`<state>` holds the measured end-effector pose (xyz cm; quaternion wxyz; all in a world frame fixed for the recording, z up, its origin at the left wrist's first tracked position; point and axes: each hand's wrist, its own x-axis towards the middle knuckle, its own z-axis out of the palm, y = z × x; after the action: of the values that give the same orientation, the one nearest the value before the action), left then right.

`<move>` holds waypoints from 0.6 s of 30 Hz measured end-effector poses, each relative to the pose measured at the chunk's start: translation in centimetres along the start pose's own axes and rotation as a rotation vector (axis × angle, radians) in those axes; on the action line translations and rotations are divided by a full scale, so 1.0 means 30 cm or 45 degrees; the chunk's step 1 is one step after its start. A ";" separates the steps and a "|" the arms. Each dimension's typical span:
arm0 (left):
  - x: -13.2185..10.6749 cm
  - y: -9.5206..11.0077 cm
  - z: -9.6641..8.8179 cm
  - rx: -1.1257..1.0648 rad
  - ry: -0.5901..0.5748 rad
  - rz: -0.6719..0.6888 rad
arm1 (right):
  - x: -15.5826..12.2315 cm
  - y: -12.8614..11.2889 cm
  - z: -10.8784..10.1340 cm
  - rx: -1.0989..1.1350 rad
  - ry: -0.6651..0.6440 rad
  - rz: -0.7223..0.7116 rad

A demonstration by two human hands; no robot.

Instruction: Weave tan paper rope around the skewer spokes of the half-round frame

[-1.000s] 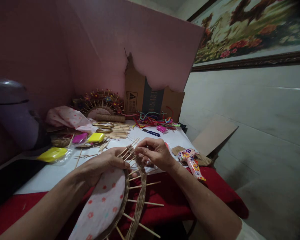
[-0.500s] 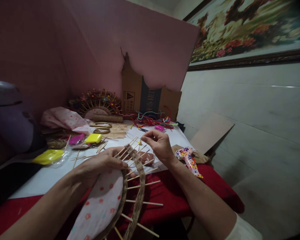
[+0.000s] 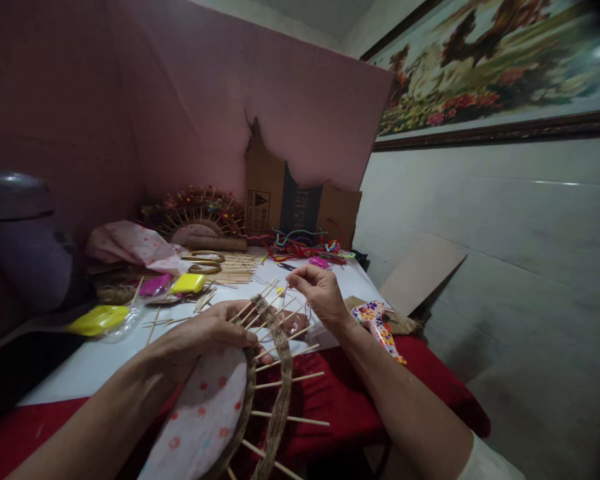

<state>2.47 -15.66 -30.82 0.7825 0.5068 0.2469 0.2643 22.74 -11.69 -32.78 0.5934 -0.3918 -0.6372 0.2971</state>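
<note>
My left hand (image 3: 213,337) grips a half-round woven stick fan (image 3: 281,363) by its inner edge, thumb on top. Thin wooden sticks fan outward from it, with bands of brown twine woven through them. Its inner part is white cloth (image 3: 207,407) with red flower prints. Close to the upper stick tips, the thumb and fingertips of my right hand (image 3: 317,293) are pinched together; what they hold is too small to make out. Beside those fingertips shows a small yellow bit (image 3: 281,292), apparently by a stick end.
Behind lie scissors (image 3: 203,261), loose sticks (image 3: 235,268), a twine roll (image 3: 217,243), yellow clay packs (image 3: 187,284) and coloured pipe cleaners (image 3: 305,250). A finished-looking fan (image 3: 200,213) leans by torn cardboard (image 3: 265,190). At right lies a flower-patterned glue gun (image 3: 377,323).
The view has tilted up slightly, so most things sit lower. My right hand stays pinched near the stick tips, and my left hand keeps its grip on the woven fan.
</note>
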 end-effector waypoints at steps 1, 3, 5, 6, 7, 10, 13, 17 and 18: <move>0.000 0.000 0.000 -0.003 -0.006 -0.002 | 0.001 0.004 0.000 0.022 -0.007 0.020; -0.001 0.001 -0.001 0.003 -0.027 -0.013 | 0.000 0.009 0.003 0.048 -0.024 0.040; -0.002 0.000 0.000 0.008 -0.044 -0.027 | -0.004 0.009 0.010 0.055 -0.045 0.052; -0.003 0.000 0.001 0.009 -0.050 -0.032 | -0.006 0.007 0.013 0.060 -0.059 0.062; -0.004 0.000 0.003 0.008 -0.052 -0.026 | -0.009 0.004 0.017 0.071 -0.077 0.080; -0.009 0.001 0.009 0.011 -0.055 -0.008 | -0.017 -0.006 0.022 0.170 -0.179 0.192; -0.014 0.003 0.015 0.013 -0.061 -0.027 | -0.022 -0.009 0.019 0.313 -0.391 0.404; -0.020 0.003 0.026 0.032 -0.083 -0.009 | -0.030 0.003 0.020 0.395 -0.559 0.549; -0.021 0.003 0.031 0.029 -0.086 -0.002 | -0.033 0.006 0.024 0.393 -0.565 0.552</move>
<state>2.59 -16.65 -30.34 0.7848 0.5241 0.2238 0.2435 22.05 -12.38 -33.55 0.4157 -0.3496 -0.6001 0.5873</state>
